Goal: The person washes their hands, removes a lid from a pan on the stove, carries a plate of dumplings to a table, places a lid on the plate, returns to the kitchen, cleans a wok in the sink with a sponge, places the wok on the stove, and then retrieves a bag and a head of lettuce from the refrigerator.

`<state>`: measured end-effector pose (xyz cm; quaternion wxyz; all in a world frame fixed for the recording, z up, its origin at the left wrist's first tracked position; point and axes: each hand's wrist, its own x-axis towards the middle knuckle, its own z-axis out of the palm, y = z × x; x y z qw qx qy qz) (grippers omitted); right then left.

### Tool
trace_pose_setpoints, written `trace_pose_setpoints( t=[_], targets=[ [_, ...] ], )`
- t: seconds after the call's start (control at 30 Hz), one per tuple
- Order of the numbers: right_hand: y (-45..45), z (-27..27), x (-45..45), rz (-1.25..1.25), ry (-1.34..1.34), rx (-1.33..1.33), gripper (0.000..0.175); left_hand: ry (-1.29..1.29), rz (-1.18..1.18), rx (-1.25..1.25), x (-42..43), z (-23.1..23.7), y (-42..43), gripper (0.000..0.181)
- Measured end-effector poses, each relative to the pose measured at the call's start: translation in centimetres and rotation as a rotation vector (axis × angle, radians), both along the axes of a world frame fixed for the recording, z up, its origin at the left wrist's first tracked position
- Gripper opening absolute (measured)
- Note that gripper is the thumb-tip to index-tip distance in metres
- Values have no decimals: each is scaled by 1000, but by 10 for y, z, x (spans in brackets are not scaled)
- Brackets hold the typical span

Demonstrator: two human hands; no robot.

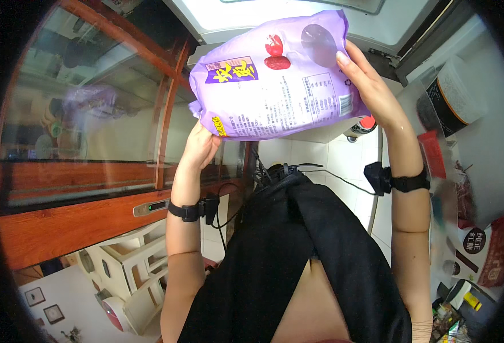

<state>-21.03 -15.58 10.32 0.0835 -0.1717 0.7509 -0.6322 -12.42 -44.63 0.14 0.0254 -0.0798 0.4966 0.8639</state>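
Note:
A plump lilac plastic food bag (252,92) fills the upper middle of the head view, held up sideways between my two hands. It bears printed writing, a barcode and a picture of red dates. My left hand (202,145) grips its lower left corner. At the right end, my right hand (367,81) holds the bag with the thumb on its face; the other fingers are mostly hidden behind it. Both forearms wear a black strap with a small device. Behind the bag's upper edge is the open interior of a white appliance (217,17).
On the left, a wood-framed glass door (162,128) reflects the bag. At right, a fridge door's clear shelves hold a tub (449,98) and a red-and-white pouch (487,253). A jar with a red lid (365,123) is below the bag. White chairs (136,274) stand lower left.

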Motion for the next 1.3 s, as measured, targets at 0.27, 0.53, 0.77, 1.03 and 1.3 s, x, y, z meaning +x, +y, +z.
trace_pose_setpoints(
  t=[0.27, 0.53, 0.77, 1.03, 1.3],
  targets=[
    [15, -18, -24, -101, 22, 161, 67, 174, -286, 34, -9, 1, 8, 43],
    [14, -11, -22, -86, -77, -105, 67, 161, -426, 319, -25, -4, 4, 42],
    [0, -1, -13, -141, 112, -81, 60, 185, -340, 105, -6, 1, 6, 40],
    [14, -21, -29, -92, -133, -127, 61, 59, -333, -430, -17, 43, 14, 35],
    [17, -60, -40, -84, -395, -299, 61, 349, -361, -1035, -26, 75, 10, 23]
  ],
)
